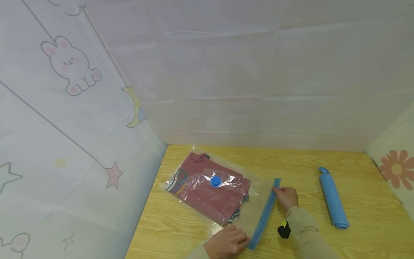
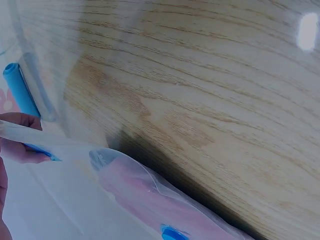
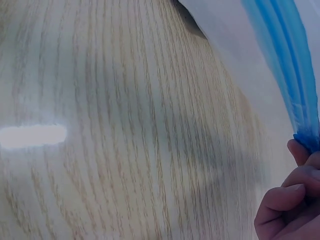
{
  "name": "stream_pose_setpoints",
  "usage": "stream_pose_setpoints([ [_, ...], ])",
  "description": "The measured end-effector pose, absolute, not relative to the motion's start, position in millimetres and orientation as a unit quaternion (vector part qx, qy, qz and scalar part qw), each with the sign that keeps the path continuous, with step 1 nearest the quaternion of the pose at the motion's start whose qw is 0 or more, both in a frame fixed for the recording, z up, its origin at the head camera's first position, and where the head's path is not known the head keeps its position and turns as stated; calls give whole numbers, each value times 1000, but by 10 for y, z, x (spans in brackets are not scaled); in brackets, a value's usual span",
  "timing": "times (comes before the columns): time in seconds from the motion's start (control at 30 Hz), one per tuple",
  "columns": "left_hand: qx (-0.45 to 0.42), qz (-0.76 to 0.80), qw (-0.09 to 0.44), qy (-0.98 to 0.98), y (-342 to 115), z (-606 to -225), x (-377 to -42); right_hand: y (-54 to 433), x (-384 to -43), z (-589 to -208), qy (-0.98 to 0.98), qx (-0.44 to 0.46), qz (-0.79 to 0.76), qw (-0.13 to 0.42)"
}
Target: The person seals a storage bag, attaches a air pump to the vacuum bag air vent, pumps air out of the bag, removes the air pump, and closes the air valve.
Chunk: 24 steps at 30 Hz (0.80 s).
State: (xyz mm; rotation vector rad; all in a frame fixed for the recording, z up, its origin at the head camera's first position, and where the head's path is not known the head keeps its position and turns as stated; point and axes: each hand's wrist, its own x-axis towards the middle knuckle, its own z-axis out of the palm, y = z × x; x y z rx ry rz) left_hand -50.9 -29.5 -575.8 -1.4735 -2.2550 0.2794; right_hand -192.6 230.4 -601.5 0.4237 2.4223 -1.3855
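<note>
Yellowish wood-grain table (image 1: 291, 163), glossy; pale fabric-like sheet (image 1: 210, 68) rises behind it, a cartoon rabbit (image 1: 69, 66) printed on the left-hand wall, an orange-red flower (image 1: 397, 169) on the right. Clear plastic bag (image 1: 259, 189) lies slantwise across the left and middle of the table, holding a folded dusky-red garment (image 1: 207, 196) under a round blue valve (image 1: 216, 181). Left hand (image 1: 228, 241) pinches the near end of the bag's ribbed blue closure strip (image 1: 266, 216); right hand (image 1: 287, 197) pinches the far end. Blue cylindrical tube with a hooked tip (image 1: 334, 201) lies apart to the right. Left wrist view alone gives the bag nearly side-on, dark shadow (image 2: 185, 182) along it. Right wrist view resolves the strip's parallel ridges. White glare patch (image 2: 308, 31) shows on the wood in both wrist views, not from the head.
</note>
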Motion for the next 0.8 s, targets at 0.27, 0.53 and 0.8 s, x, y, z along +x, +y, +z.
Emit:
stream_pose_setpoints([
  [0.27,-544,101,258,-792,-327,-5755,-509,2282,-2009,-6057,840,161,-497,147],
  [0.53,-555,107,285,-774,-334,-5766,-525,2345,-2078,-6094,851,169,-482,125],
  [0.8,-553,109,282,-776,-323,-5735,-539,2357,-2147,-6093,856,164,-477,114],
])
